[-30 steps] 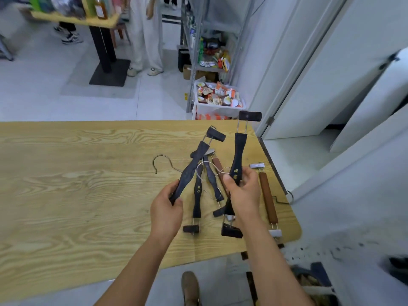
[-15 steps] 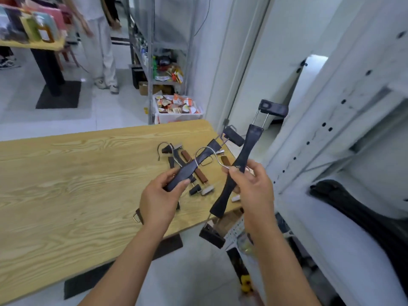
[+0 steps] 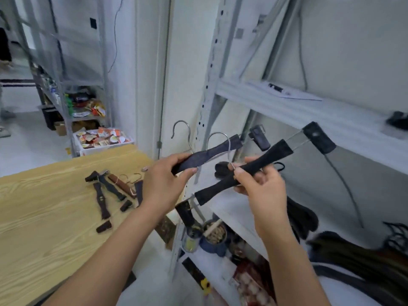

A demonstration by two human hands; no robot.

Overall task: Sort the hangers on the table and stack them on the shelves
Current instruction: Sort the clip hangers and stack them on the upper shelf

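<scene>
Holding one dark hanger each, left hand [image 3: 164, 184] grips its hanger [image 3: 205, 154], right hand [image 3: 260, 191] pinches another hanger [image 3: 247, 173]; both slant toward the shelf [image 3: 309, 111], upper right, right hand nearer.

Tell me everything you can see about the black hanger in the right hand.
The black hanger is a long, dark, matte bar, waisted in the middle, with a black clip on thin metal rods at its upper right end. A wire hook curves up near its middle. It slants from lower left to upper right, in the air before the grey metal shelf. The right hand pinches its middle; nothing else clearly touches it.
</scene>
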